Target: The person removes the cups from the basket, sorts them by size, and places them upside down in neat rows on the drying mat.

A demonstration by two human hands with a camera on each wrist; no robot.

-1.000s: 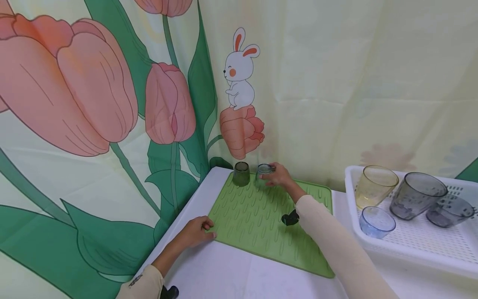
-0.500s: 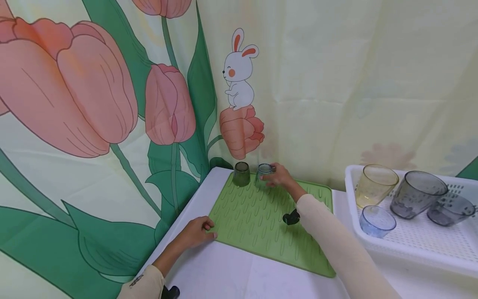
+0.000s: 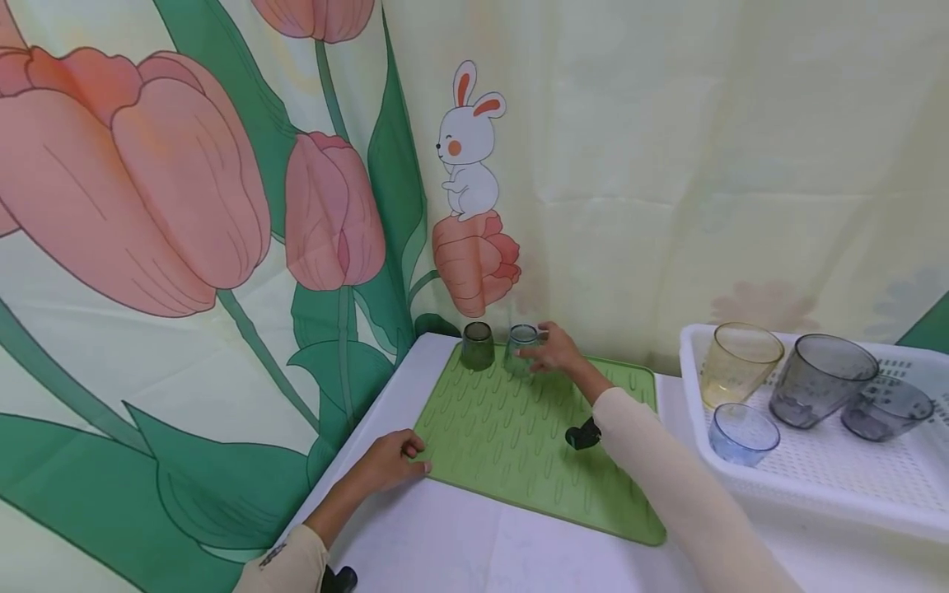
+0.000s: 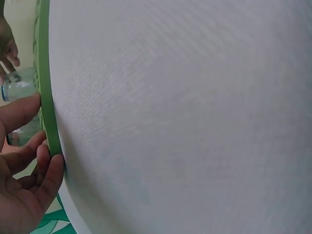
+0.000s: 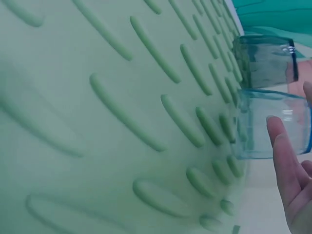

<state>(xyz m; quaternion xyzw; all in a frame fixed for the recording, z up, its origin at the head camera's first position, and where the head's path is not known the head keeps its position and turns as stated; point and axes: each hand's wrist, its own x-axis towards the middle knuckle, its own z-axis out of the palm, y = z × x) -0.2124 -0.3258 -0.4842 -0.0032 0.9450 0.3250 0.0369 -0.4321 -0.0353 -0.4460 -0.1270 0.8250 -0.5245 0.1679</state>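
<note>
Toward the far edge of the green drying mat (image 3: 534,445), my right hand (image 3: 556,350) is at a pale blue glass (image 3: 519,356). Its thumb lies along the glass's side in the right wrist view, with the fingers loose and spread; whether they touch the glass is unclear. A dark greenish glass (image 3: 478,346) stands just left of it. Both glasses have their narrower end upward. My left hand (image 3: 389,461) is at the mat's near left corner, thumb and curled fingers pinching its edge (image 4: 45,73).
A white perforated basket (image 3: 838,486) stands on the right. It holds a yellow glass (image 3: 741,366), a tall grey glass (image 3: 819,383), a low grey glass (image 3: 885,409) and a small blue glass (image 3: 744,435). A printed curtain (image 3: 615,165) hangs behind the white table (image 3: 474,548).
The right hand's fingers have loosened slightly at the pale blue glass, which stays in place. The left hand keeps its position at the mat corner. The head view has shifted a little.
</note>
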